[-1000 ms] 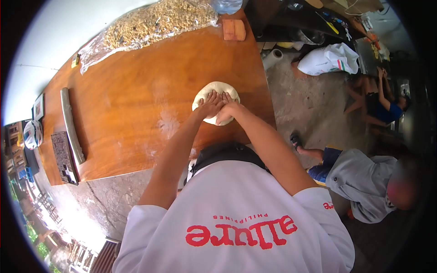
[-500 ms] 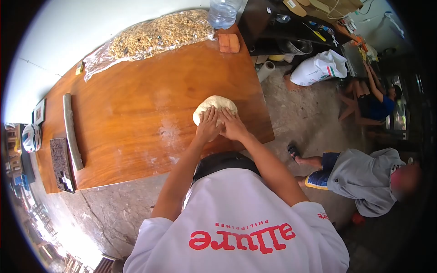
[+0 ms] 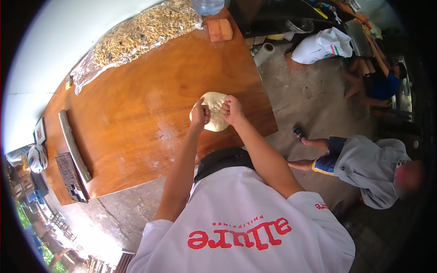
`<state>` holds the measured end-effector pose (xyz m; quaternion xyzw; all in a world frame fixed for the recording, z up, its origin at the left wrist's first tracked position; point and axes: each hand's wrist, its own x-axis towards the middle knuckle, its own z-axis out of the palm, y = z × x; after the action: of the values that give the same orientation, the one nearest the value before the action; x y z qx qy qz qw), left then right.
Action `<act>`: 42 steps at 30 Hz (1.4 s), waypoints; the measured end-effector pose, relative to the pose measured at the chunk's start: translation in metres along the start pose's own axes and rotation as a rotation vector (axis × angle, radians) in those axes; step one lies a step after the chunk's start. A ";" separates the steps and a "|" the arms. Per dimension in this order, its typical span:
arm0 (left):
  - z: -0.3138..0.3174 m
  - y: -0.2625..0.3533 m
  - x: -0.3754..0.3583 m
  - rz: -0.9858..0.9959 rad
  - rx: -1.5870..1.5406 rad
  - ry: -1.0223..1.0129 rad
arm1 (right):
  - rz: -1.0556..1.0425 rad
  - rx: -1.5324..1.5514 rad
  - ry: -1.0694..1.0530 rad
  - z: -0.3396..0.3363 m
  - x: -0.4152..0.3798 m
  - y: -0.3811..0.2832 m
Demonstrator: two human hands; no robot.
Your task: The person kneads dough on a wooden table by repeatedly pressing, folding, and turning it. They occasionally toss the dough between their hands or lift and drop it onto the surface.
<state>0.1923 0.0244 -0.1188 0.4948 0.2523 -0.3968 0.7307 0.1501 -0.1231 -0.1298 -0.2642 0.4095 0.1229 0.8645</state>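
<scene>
A rounded, pale lump of dough [image 3: 215, 123] lies on the brown wooden table [image 3: 136, 104], close to its near right corner. My left hand [image 3: 200, 114] is closed at the dough's left side, with its fingers curled inward. At the right side my right hand [image 3: 232, 110] is also closed, its knuckles turned toward the dough. Both hands appear to grip the dough's edges; the fingertips are partly hidden. A faint dusting of flour marks the wood to the left of the dough.
Along the far edge lie a plastic bag of yellowish flakes [image 3: 141, 36], a reddish block [image 3: 220, 30] and a water jug [image 3: 207, 5]. A long roller [image 3: 74, 145] and a dark board [image 3: 71, 176] rest at left. One person [image 3: 364, 164] stands at right; another [image 3: 384, 84] is farther back.
My hands have gone from lying flat on the dough to curled fingers, farther apart at its two sides. The camera view has shifted, and the standing person's legs have moved.
</scene>
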 end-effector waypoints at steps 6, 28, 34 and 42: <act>0.024 -0.013 0.038 -0.108 0.550 0.031 | 0.054 -0.411 0.068 0.004 0.024 -0.002; 0.031 -0.030 0.048 0.621 0.776 0.214 | -0.693 -1.079 0.182 0.004 0.042 0.011; -0.037 -0.067 0.033 0.394 0.168 0.152 | -1.204 -1.411 0.070 -0.012 0.007 0.058; -0.034 0.020 0.023 -0.143 0.738 -0.202 | -0.055 0.217 0.136 0.016 -0.002 0.006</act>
<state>0.2227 0.0518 -0.1392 0.6641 0.0535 -0.5575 0.4953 0.1571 -0.1093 -0.1222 -0.1878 0.4708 0.0360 0.8612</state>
